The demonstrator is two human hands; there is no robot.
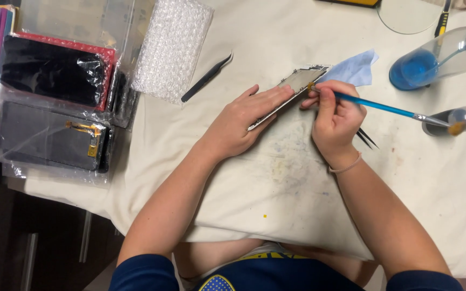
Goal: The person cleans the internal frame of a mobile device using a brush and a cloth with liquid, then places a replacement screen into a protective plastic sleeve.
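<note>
Covering most of the view, a stained cream cloth point(276, 178) lies over the table. At its left edge sits a stack of flat phone screens in clear plastic bags point(55, 102), the top one backed in red, and just right of them a sheet of bubble wrap point(171, 48) lies. A clear spray bottle with blue liquid point(432, 59) lies on its side at the upper right, and a smaller clear bottle point(459, 119) lies below it.

The left hand point(244, 121) rests flat, fingers stretched along the lower edge of a phone frame point(292, 89), pressing it to the cloth; the frame lies slantwise near the middle of the cloth, its upper end touching a blue wipe point(354, 67). The right hand point(338, 116) is clenched around a blue-handled brush point(384, 108), held like a pen, with one end at the top edge of the frame and the bristle end pointing away toward the small bottle. Dark pointed tips point(367, 138) stick out from under the right hand; I cannot tell what holds them. Black tweezers point(207, 78) lie loose between the bubble wrap and the left hand, well apart from both hands.
</note>
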